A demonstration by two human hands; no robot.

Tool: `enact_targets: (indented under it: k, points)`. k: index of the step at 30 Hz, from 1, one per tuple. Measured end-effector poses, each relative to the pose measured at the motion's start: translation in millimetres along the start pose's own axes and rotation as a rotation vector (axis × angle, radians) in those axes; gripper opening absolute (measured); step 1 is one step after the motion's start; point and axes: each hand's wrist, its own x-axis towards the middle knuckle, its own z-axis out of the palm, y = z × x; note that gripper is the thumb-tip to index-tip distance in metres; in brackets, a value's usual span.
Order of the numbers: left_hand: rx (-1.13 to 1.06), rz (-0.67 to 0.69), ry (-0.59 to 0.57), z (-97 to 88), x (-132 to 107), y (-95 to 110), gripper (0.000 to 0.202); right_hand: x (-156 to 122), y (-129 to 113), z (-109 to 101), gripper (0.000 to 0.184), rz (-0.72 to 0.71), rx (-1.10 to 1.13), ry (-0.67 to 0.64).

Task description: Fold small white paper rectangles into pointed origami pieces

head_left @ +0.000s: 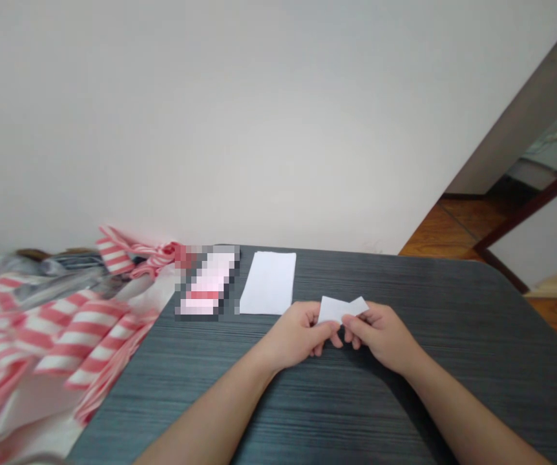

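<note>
Both hands are busy here — the left hand [302,332] and right hand [382,330] have their fingers pinched on a small piece of white paper [331,309], held over the dark table [201,387], a bit right of the middle. Its far edge has a kinda V-shaped notch. Left and farther back there's a flat white sheet [269,284] on the table, then a pixelated pink-and-white thing [205,284] left of that. Red-and-white striped cloth [84,326] is heaped off to the left — pale wall [259,116] on the far side

No lettering, number or sign can be read (the pixelated item [210,278] included).
</note>
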Motion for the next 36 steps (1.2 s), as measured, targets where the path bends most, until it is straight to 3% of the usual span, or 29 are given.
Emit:
enact_targets:
  k: [9, 22, 31, 36]
  points:
    - [0.039, -0.053, 0.019, -1.1, -0.7, -0.5, 0.024, 1.6, -1.2, -7.5, 0.033, 0.02, 0.001, 0.087]
    - [-0.004, -0.023, 0.055, 0.2, -0.7, -3.5, 0.023, 0.4, -4.0, -6.7, 0.034, 0.028, -0.045, 0.044]
    - [0.002, -0.042, 0.095, 2.7, -0.2, -1.2, 0.019, -1.8, -7.1, -6.5, 0.036, 0.005, -0.015, 0.105]
    - [-0.008, -0.047, 0.052, 1.7, -0.1, -1.3, 0.017, -2.6, -6.4, -7.9, 0.035, -0.005, 0.024, 0.182]
